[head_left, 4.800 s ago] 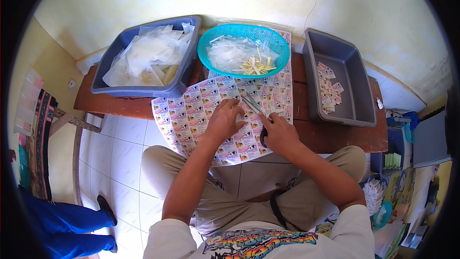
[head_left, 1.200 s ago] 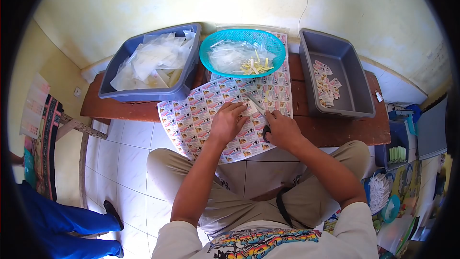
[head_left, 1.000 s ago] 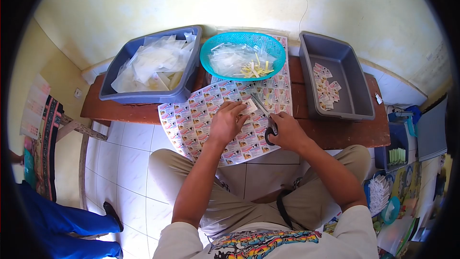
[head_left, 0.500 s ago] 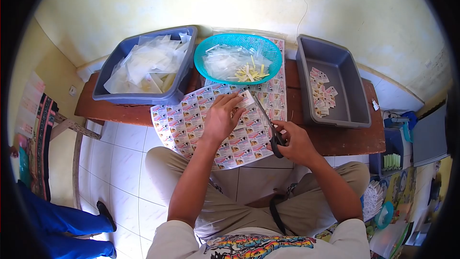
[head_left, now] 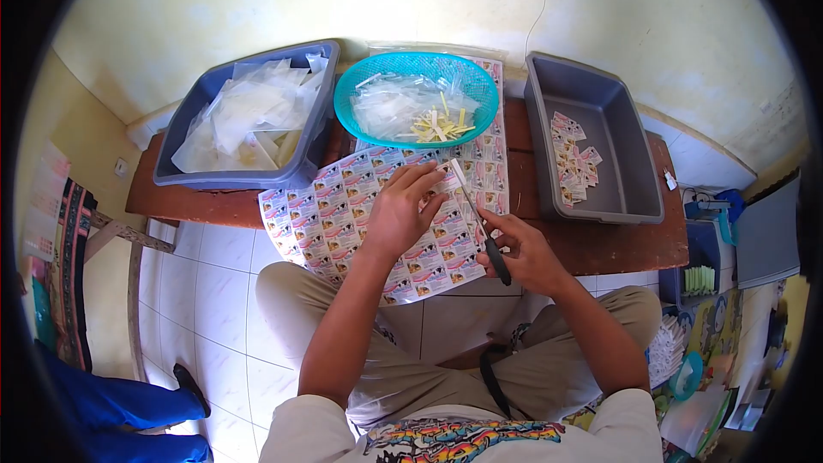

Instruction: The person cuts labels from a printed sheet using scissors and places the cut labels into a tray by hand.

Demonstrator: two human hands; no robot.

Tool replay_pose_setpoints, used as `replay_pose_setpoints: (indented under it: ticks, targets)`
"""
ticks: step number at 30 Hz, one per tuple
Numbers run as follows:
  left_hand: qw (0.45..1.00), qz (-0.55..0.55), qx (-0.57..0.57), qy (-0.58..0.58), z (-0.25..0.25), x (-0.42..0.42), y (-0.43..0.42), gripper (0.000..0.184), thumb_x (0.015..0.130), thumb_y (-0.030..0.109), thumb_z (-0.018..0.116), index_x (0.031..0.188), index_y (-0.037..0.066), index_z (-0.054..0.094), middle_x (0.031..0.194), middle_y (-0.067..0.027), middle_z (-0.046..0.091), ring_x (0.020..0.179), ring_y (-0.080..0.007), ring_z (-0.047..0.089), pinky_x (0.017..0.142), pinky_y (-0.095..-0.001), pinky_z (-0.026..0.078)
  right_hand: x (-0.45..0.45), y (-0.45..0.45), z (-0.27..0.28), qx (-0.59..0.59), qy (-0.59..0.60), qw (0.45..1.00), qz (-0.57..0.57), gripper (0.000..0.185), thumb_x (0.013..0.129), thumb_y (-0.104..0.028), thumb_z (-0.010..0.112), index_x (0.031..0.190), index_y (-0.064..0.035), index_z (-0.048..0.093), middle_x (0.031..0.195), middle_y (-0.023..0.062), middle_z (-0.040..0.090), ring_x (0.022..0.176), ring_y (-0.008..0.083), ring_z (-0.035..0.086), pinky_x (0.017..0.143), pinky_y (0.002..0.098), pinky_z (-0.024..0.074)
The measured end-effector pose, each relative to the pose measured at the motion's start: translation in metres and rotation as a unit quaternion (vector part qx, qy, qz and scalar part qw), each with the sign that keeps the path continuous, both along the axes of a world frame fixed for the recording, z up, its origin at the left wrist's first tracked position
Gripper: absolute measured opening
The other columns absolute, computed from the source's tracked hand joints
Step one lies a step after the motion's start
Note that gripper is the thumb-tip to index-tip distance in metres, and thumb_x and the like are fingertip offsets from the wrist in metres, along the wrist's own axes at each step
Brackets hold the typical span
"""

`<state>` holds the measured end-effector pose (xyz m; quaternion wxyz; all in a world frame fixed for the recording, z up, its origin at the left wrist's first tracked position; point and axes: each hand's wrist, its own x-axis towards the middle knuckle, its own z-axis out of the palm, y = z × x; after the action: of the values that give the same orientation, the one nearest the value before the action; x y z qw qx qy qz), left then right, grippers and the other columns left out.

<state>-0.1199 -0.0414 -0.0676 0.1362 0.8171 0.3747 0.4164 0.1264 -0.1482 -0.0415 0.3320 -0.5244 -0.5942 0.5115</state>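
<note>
My left hand [head_left: 401, 213] is closed on a small printed label [head_left: 447, 180], its fingers at the label's left side. My right hand [head_left: 523, 250] grips scissors [head_left: 494, 255] by their black handles. The scissor blades point up and away, lying along the right edge of the label. Beneath both hands spreads a large sheet of printed labels [head_left: 343, 197], with repeated cow pictures and red lettering. The sheet curls over the near edge of the bench. My left fingertips partly hide the label.
A turquoise basket [head_left: 343, 111] holds clear plastic pieces and yellowish strips. To its left, a grey tub [head_left: 231, 178] is heaped with translucent bags. Another grey tub [head_left: 621, 137] at right contains cut labels [head_left: 576, 163]. All rest on a brown wooden bench [head_left: 591, 249]. A person's blue-clad legs [head_left: 129, 394] show at lower left.
The scissors have turned in my right hand, so the blades show brighter and look closer together. My left hand keeps its place by the label. The whole view has shifted slightly.
</note>
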Motion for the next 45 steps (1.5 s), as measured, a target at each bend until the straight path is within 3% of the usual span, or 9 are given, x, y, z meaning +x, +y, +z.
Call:
replay_pose_setpoints:
  ticks: [19, 45]
  targets:
    - [1.000, -0.014, 0.001, 0.007, -0.0015, -0.0013, -0.0046, 0.039, 0.088, 0.015, 0.086, 0.124, 0.005, 0.076, 0.132, -0.0146, 0.074, 0.120, -0.0359, 0.069, 0.104, -0.0460, 0.057, -0.0034, 0.0037, -0.0042, -0.015, 0.029, 0.999, -0.007, 0.082, 0.094, -0.020, 0.088, 0.165, -0.0103, 0.049, 0.129, 0.0125, 0.063, 0.101, 0.0148, 0.069, 0.088, 0.0301, 0.0579]
    - [1.000, -0.014, -0.003, 0.008, 0.0009, -0.0030, -0.0064, 0.039, 0.089, 0.016, 0.087, 0.125, 0.006, 0.077, 0.133, -0.0132, 0.074, 0.120, -0.0358, 0.070, 0.102, -0.0459, 0.058, -0.0075, 0.0023, -0.0018, -0.018, 0.021, 1.000, -0.004, 0.080, 0.096, -0.021, 0.086, 0.164, -0.0059, 0.048, 0.128, 0.0116, 0.062, 0.100, 0.0144, 0.070, 0.085, 0.0302, 0.0585]
